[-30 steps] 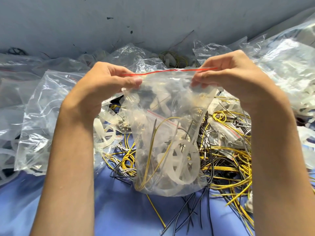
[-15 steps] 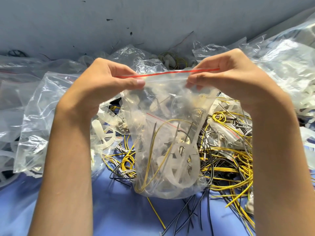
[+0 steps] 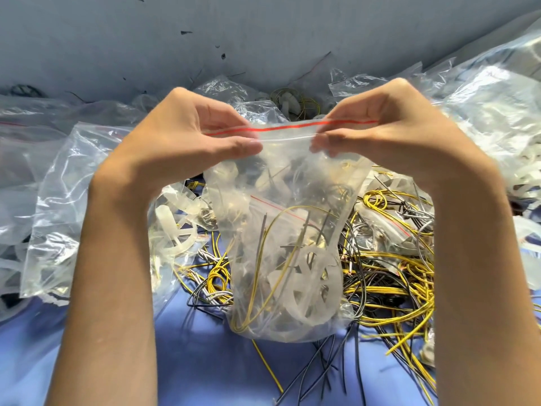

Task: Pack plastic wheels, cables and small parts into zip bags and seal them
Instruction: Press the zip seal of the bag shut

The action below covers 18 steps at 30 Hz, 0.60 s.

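Two hands are up in the centre of the frame, and between them I hold one clear zip bag [image 3: 281,235] by its top edge. My left hand [image 3: 187,136] pinches the left end of the mouth, thumb pressed flat against the front of the plastic with the fingers curled behind. My right hand [image 3: 389,127] pinches the right end the same way, its fingertips [image 3: 322,146] bunched on the front just under the red strip [image 3: 289,127]. That strip runs nearly level from one hand to the other, rising slightly to the right. I cannot tell whether the seal beneath it is fully pressed shut.

The bag hangs down toward the lower centre of the frame, its bottom resting on or just above the blue worktop [image 3: 205,361]. Inside, near the bottom, sits a translucent plastic wheel [image 3: 310,285], with a yellow cable [image 3: 257,276] looping beside it and some grey leads.

Behind the bag, at centre right, lies a tangled pile of loose cables [image 3: 389,276] in yellow and black. Just left of the bag, a loose wheel [image 3: 172,230] lies half under plastic. Crumpled clear bags [image 3: 55,200] fill the left of the frame, and more bags [image 3: 491,112] heap at the upper right. A grey wall [image 3: 263,30] spans the top.
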Available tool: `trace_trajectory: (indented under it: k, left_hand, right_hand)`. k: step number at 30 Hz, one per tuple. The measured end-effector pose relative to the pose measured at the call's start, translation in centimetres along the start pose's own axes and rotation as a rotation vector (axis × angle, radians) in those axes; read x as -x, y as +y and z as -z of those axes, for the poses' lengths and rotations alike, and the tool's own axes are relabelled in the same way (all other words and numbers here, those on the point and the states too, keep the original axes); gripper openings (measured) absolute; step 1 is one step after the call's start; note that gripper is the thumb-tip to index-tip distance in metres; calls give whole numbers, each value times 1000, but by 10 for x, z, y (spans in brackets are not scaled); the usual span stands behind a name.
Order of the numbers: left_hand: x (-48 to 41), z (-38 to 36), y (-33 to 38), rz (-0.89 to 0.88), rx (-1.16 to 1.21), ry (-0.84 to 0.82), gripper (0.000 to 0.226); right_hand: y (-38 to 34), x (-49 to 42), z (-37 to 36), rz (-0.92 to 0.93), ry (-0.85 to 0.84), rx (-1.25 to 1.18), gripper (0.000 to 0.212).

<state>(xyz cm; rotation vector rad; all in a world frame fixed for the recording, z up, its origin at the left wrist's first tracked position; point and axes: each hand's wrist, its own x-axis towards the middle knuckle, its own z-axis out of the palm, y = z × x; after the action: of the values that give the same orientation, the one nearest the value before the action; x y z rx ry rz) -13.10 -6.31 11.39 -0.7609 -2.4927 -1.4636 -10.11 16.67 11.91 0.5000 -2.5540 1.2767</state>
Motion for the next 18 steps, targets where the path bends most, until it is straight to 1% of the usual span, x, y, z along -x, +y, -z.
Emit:
trace_trajectory:
  k: [5,7,10,15,18]
  left_hand:
    - [-1,-3,2,-87,-78,1,9]
    - [0,-3,3,-113,-81,-1,10]
    - [1,-3,4,-139,-87,-10,13]
    - [0,-4,3,-111,-116,-3,9]
    - [0,-5,4,-108,-132,-15,7]
  right_hand:
    - [-4,1,-1,62,-14,23,6]
    - [-4,2,1,103,-27,24,5]
    - [-5,3,2,115,-39,44,5]
    - [-2,1,0,78,-9,57,6]
    - [-3,-1,-3,100,-20,68,7]
